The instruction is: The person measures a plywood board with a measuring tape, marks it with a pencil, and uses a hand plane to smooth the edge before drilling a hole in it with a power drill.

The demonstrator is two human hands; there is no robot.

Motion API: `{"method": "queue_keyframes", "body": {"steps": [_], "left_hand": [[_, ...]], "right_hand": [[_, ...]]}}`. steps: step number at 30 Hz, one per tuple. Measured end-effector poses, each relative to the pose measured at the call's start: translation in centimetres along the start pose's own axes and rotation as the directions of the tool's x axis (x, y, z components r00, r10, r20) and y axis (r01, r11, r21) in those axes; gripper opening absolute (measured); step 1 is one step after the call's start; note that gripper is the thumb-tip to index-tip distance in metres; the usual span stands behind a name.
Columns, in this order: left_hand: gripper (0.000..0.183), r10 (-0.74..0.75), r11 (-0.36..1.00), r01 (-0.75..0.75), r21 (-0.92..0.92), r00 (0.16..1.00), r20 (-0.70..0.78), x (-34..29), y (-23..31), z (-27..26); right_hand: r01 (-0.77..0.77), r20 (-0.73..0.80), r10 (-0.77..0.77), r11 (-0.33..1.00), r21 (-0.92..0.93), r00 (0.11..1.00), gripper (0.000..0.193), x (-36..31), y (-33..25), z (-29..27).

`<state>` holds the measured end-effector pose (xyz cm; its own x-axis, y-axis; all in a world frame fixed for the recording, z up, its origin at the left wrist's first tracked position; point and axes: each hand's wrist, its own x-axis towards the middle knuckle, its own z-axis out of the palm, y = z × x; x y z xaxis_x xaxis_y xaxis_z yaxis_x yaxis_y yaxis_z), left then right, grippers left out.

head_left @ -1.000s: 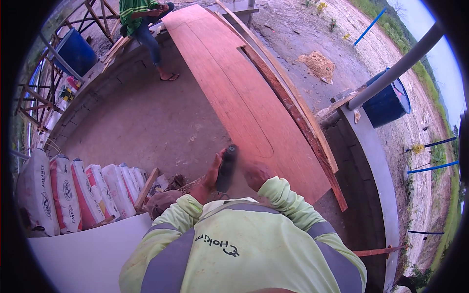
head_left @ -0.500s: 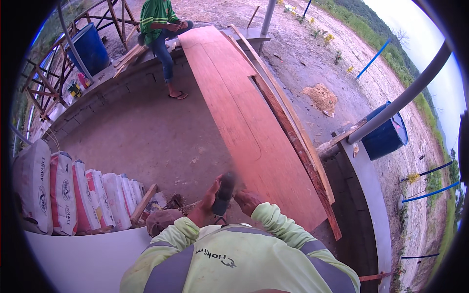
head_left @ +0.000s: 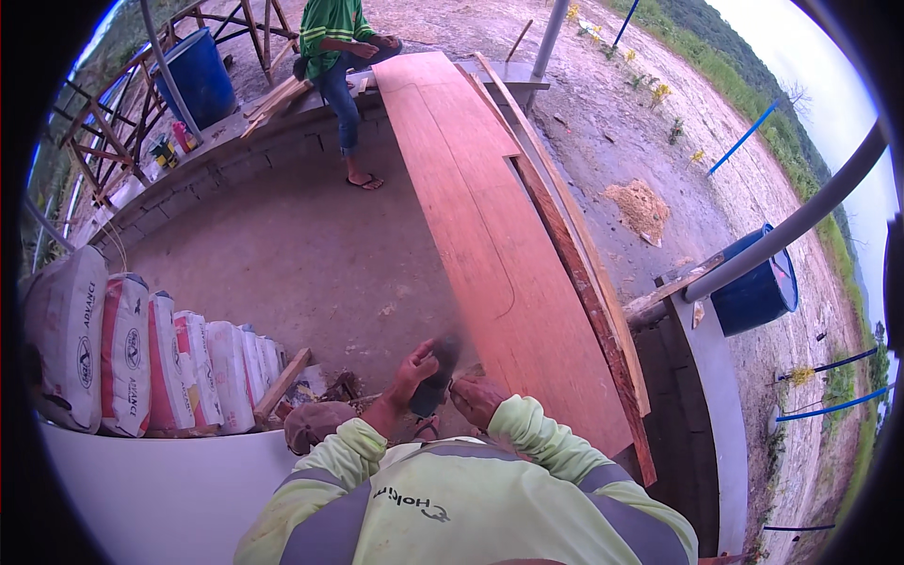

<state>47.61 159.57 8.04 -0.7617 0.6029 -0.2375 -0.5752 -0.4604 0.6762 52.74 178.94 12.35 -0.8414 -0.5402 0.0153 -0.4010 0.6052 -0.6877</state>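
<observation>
**Both Hands on a Dark Tool at the Near End of the Board**

Cement sacks (head_left: 141, 363) stand in a row at far left, behind a white wall (head_left: 151, 480). The left hand (head_left: 411, 369) grips the dark handheld tool (head_left: 435, 377), fingers wrapped around its left side. The tool is blurred; its type cannot be determined. The right hand (head_left: 477, 399) touches the tool's lower right, fingers curled together. The tool sits just beside the near left edge of the long reddish wooden board (head_left: 490, 235). A blue barrel (head_left: 758, 287) stands at right.
</observation>
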Motion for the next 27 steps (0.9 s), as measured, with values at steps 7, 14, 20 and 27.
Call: {"method": "queue_keyframes", "body": {"steps": [7, 14, 20, 27], "left_hand": [[0.08, -0.029, 0.988, 0.025, -0.151, 0.999, -0.021, -2.5, 0.0, 5.1], [0.088, -0.125, 0.986, 0.142, 0.084, 0.976, -0.179, -2.2, -2.2, 8.6], [0.089, -0.057, 0.975, 0.091, 0.205, 0.984, -0.166, -1.8, -3.5, 9.0], [0.091, -0.071, 0.991, 0.081, 0.104, 0.993, -0.095, -1.8, -3.7, 9.9]], "right_hand": [[-0.053, -0.074, 0.059, 0.995, 0.086, 0.995, 0.01, -1.5, 2.7, 0.0], [-0.011, -0.133, 0.013, 1.0, 0.02, 0.991, 0.011, -3.7, 7.2, 0.1], [-0.056, -0.146, 0.078, 0.987, 0.15, 0.986, 0.018, -4.3, 6.2, -2.2], [-0.127, -0.369, 0.196, 0.971, 0.202, 0.909, 0.021, -4.6, 6.6, -4.2]]}}
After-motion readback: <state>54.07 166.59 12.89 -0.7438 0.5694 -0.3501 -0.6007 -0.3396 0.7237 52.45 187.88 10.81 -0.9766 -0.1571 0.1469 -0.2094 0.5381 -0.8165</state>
